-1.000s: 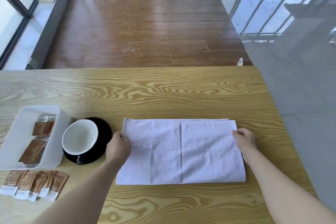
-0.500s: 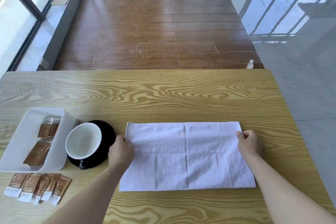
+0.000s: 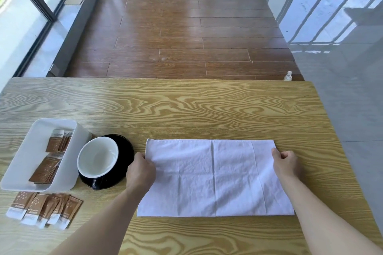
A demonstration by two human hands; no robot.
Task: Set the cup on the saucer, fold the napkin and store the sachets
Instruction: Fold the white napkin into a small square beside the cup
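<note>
A white napkin lies flat on the wooden table, folded into a wide rectangle. My left hand pinches its left edge and my right hand pinches its right edge. To the left a cup, white inside and black outside, stands on a black saucer. A white tray at the far left holds several brown sachets. More brown sachets lie in a loose row on the table in front of the tray.
The wooden table ends at a far edge and a right edge, with wood and grey floor beyond. A small white bottle stands on the floor past the far right corner.
Both hands stay on the napkin's side edges. The view has tilted, so the table and napkin sit slightly lower in frame; the napkin lies flatter.
</note>
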